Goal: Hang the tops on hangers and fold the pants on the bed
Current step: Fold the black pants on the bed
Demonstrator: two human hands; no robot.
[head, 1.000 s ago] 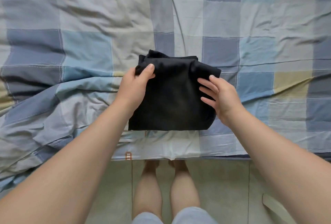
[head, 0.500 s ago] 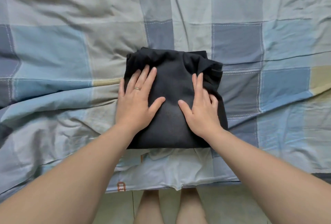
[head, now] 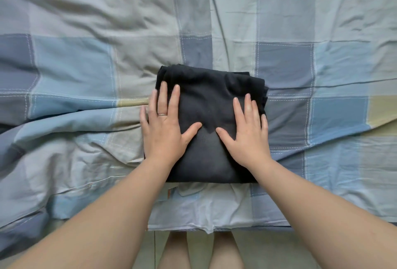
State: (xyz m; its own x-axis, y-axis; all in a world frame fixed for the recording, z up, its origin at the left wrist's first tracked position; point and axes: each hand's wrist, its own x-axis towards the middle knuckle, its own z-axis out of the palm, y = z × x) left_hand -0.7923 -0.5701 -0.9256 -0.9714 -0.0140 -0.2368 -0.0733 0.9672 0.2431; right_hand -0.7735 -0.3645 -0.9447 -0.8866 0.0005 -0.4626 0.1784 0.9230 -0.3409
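I press my left hand [head: 164,126] and right hand [head: 247,129], fingers straight and grasping nothing, flat on the folded black pants [head: 211,101] near the bed [head: 86,75] edge; lifting off carelessly could spring the bunched far layers loose.

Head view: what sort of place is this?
Probably a bedroom. A bed with a rumpled checked sheet fills the view, floor shows at its near edge, and the left hand and right hand press folded black pants on it.
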